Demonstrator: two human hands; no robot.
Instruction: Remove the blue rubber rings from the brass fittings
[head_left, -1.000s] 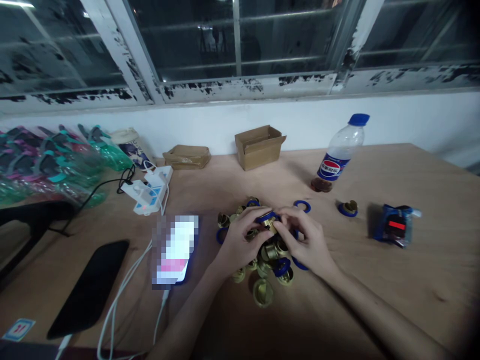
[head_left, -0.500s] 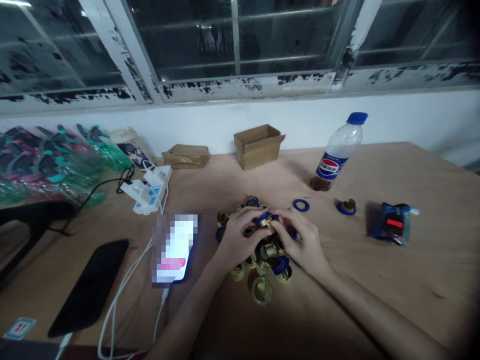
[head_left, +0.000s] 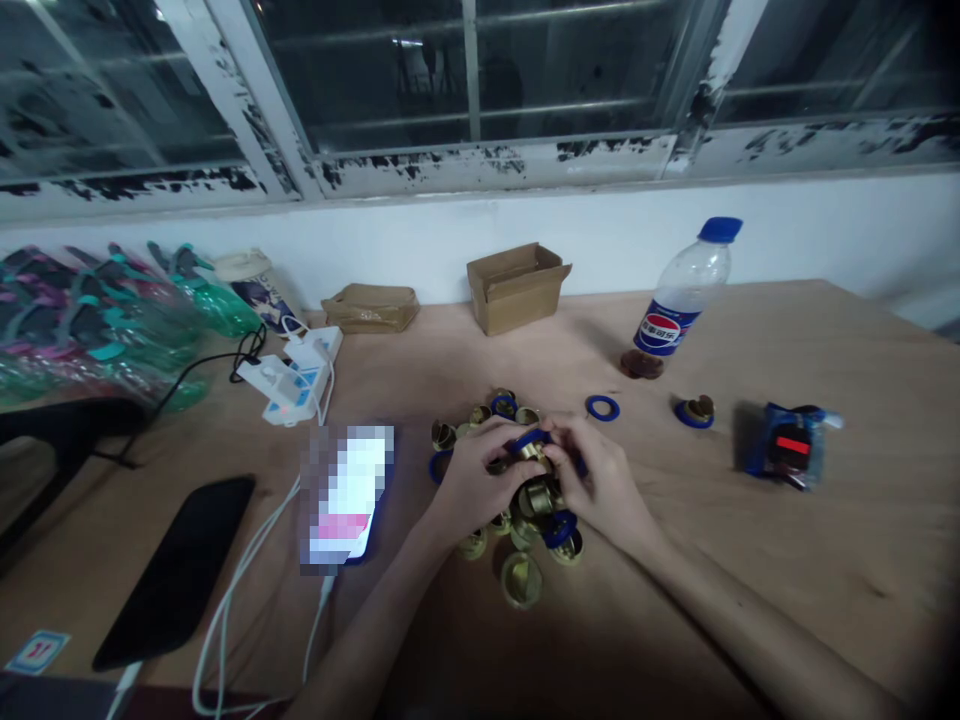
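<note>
My left hand (head_left: 480, 472) pinches a small brass-coloured metal fitting (head_left: 533, 452) with a blue ring (head_left: 529, 437) around its top. From the other side, my right hand (head_left: 596, 475) has its thumb and fingers closed on the same fitting. Both hands are just above a pile of similar brass fittings (head_left: 537, 498), some wearing blue rings. One fitting (head_left: 521, 579) lies at the near side of the pile. Farther right are a loose blue ring (head_left: 602, 407) and a single brass fitting with a blue ring (head_left: 697, 410). My fingers partly cover the held piece.
A cola bottle (head_left: 666, 318) stands behind on the right, near a small blue packet (head_left: 787, 446). Cardboard boxes (head_left: 517, 300) sit by the wall. To the left are a lit phone (head_left: 352, 495), a black phone (head_left: 178, 570), cables, a power strip (head_left: 292, 380) and bagged spray bottles (head_left: 97, 320).
The right fingers have shifted slightly around the held fitting, and the blue ring shows a little more. The whole view has moved slightly; both hands keep their places over the pile.
</note>
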